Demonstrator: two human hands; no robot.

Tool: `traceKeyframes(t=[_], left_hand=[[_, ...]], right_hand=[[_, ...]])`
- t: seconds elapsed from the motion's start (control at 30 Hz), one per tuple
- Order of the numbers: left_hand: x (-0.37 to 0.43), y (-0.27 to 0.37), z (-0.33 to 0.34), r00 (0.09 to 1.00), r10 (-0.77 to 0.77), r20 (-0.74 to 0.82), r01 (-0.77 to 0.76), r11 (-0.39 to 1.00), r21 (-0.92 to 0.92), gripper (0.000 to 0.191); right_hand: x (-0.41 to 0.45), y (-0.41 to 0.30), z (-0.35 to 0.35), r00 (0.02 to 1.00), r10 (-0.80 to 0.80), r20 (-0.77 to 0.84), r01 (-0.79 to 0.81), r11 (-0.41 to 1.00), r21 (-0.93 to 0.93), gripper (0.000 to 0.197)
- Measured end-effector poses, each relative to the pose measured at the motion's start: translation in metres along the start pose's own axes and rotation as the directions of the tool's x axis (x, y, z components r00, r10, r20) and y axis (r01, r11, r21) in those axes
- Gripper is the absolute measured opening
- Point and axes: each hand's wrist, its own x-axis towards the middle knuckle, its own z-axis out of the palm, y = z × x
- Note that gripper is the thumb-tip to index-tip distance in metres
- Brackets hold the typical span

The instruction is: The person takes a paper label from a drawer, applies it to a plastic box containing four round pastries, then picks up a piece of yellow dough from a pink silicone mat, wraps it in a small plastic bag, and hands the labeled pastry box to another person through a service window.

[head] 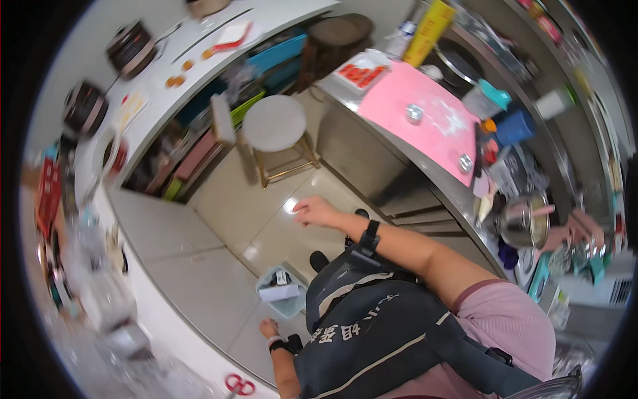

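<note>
My right hand [314,211] hangs over the tiled floor, loosely curled, with nothing in it. A black strap circles that wrist. Lower down, beside the white cabinet fronts, is my left hand [269,327], small and blurred near a pale blue waste bin [294,303]; nothing shows in it, but its finger position is unclear. To the right, on a steel counter [419,170], lies a pink mat [394,95] with white powder [451,117] and two small shiny metal items [413,113] [465,163] on it. Neither hand touches these things.
A round stool [275,123] stands ahead. Red pieces fill a white tray [363,72] at the counter's end. A steel mixing bowl [521,224] and a lidded clear container [484,99] stand right. Rice cookers [130,50] and red-handled scissors [239,384] lie along the white counter [164,319].
</note>
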Motion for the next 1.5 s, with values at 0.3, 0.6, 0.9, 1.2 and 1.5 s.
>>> traceKeyframes(t=[0.3,0.6,0.9,1.2,1.5], left_hand=[[0.008,0.130,0.059,0.992,-0.031,0.122,0.026,0.999,0.041,0.017],[-0.008,0.283,0.225,0.849,0.218,0.481,-0.438,0.800,0.410,0.024],[-0.078,0.401,0.356,0.563,0.461,0.686,-0.814,0.454,0.362,0.023],[-0.084,0.451,0.395,0.533,0.421,0.734,-0.806,0.517,0.289,0.022],[-0.003,0.561,0.421,0.494,0.514,0.701,-0.726,0.688,0.008,0.023]], right_hand=[[-0.112,0.095,-0.270,0.488,-0.315,-0.814,-0.375,0.766,-0.522,0.032],[-0.188,0.193,-0.393,0.296,-0.240,-0.925,-0.584,0.721,-0.374,0.072],[-0.127,0.115,-0.423,0.397,-0.362,-0.843,-0.324,0.804,-0.498,0.059],[0.012,0.005,-0.446,0.655,-0.374,-0.657,0.005,0.871,-0.492,0.043],[0.182,0.020,-0.512,0.457,0.616,-0.641,0.098,0.682,0.725,0.057]])
